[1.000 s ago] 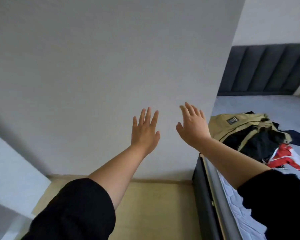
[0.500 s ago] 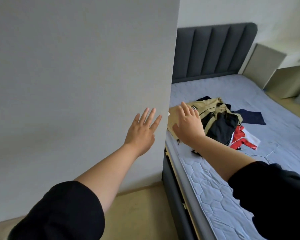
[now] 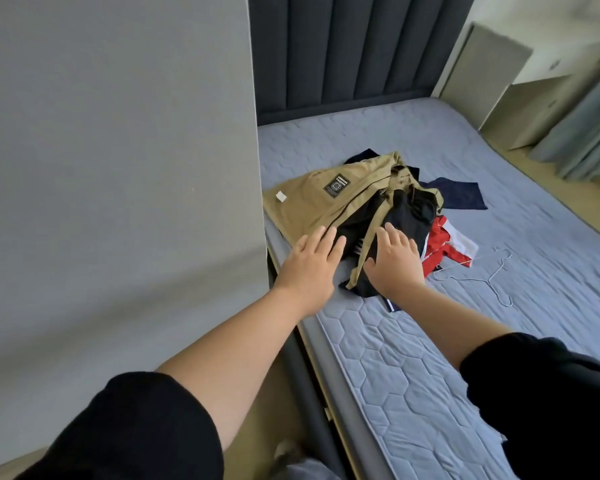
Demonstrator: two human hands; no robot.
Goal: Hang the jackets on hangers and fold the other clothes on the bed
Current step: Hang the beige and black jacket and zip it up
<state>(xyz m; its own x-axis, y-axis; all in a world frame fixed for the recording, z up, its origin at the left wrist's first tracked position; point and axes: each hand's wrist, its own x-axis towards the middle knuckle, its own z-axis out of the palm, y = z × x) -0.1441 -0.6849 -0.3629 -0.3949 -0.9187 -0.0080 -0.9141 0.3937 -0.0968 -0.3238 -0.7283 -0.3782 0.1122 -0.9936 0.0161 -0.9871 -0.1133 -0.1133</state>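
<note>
A heap of clothes lies on the bed (image 3: 413, 393) near its left edge. On top is a tan jacket (image 3: 319, 199) with a black patch, over a black garment (image 3: 406, 216). A red and white garment (image 3: 444, 244) and a navy one (image 3: 461, 195) stick out on the right. A thin white wire hanger (image 3: 482, 275) lies on the mattress to the right of the heap. My left hand (image 3: 309, 268) is stretched out with straight fingers at the tan jacket's near edge. My right hand (image 3: 395, 261) hovers flat over the black garment. Neither holds anything.
A grey wall panel (image 3: 118, 168) stands close on the left, beside the bed. The dark padded headboard (image 3: 343, 46) closes the far end. Beige furniture (image 3: 492, 67) and a grey curtain (image 3: 586, 126) stand past the bed's right side.
The view has swung right from the wall to the bed. Both hands, held out flat, have come down over the heap of clothes.
</note>
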